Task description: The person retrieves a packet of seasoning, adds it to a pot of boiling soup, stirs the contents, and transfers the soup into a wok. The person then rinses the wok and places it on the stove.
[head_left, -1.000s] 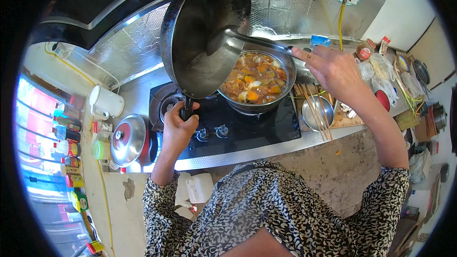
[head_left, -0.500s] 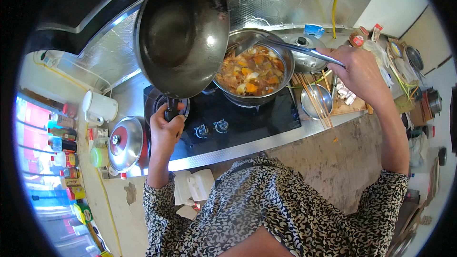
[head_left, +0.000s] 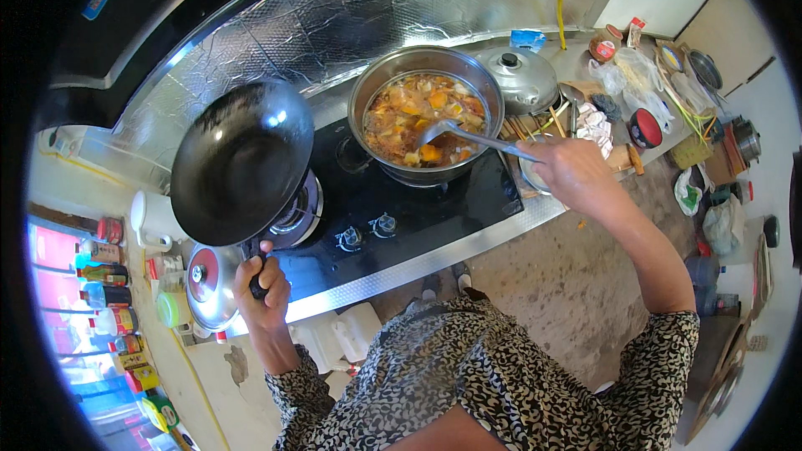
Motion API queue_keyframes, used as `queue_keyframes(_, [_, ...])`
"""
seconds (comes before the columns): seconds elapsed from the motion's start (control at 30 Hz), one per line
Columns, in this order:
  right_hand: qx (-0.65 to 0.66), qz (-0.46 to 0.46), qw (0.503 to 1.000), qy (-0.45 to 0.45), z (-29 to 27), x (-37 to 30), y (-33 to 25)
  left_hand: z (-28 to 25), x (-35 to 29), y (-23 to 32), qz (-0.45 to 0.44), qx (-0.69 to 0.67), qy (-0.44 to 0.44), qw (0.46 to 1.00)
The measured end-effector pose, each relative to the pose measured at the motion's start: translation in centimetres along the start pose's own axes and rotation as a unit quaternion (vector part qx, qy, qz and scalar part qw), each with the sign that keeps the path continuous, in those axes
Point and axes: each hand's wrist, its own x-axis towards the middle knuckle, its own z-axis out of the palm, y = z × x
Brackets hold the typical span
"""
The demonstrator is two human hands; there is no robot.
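Observation:
My left hand [head_left: 264,291] is closed round the handle of a dark wok [head_left: 238,169], which is tilted and held up over the left burner [head_left: 302,210]. The wok's inside looks empty and shiny. My right hand [head_left: 578,174] grips the handle of a metal spatula or ladle [head_left: 478,137]; its head dips into the stew, so its shape is partly hidden. A deep steel pot [head_left: 357,105] on the right burner holds the stew [head_left: 405,121], with orange and pale chunks in reddish-brown broth.
A lidded pot [head_left: 212,291] stands left of the black cooktop [head_left: 334,263]. Behind and right of the steel pot are a domed lid [head_left: 520,83], a red and black bowl [head_left: 644,129] and chopsticks. Bottles [head_left: 109,296] line the left side. Foil [head_left: 334,25] covers the wall behind.
The wok has moved down and left, from beside the pot to over the left burner. My right hand has come lower and left, and the utensil's head now dips in the stew.

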Motion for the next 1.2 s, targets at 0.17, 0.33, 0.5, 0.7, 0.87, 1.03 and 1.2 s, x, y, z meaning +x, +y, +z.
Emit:
queue_keyframes(0.17, [-0.037, 0.036, 0.998, -0.039, 2.4, 1.5, -1.1, -3.4, -0.5, -0.6, 0.007, -0.023, 0.055, 0.998])
queue_keyframes(0.33, [-0.094, 0.046, 0.994, -0.002, 6.1, 1.1, -0.9, -5.6, -1.5, -0.6, 0.017, -0.066, 0.063, 0.996])
queue_keyframes(0.5, [-0.044, 0.078, 0.994, -0.064, 6.3, 0.8, -2.7, -5.2, -1.5, -0.6, 0.053, -0.008, 0.046, 0.998])
queue_keyframes(0.7, [0.107, 0.060, 0.992, -0.010, 8.7, 0.1, -2.5, -4.9, 0.5, -4.8, -0.011, 0.083, 0.060, 0.995])
queue_keyframes(0.87, [0.122, 0.120, 0.968, 0.183, 7.8, -6.3, -0.4, 2.0, 8.1, -11.6, -0.171, 0.163, -0.035, 0.971])
queue_keyframes(1.03, [0.129, 0.250, 0.950, 0.138, 11.9, -19.6, 1.5, 8.8, 12.7, -22.0, -0.317, 0.217, -0.154, 0.911])
queue_keyframes(1.2, [0.227, 0.498, 0.837, -0.005, 14.7, -25.5, 3.9, 18.8, 26.8, -32.4, -0.478, 0.257, -0.232, 0.808])
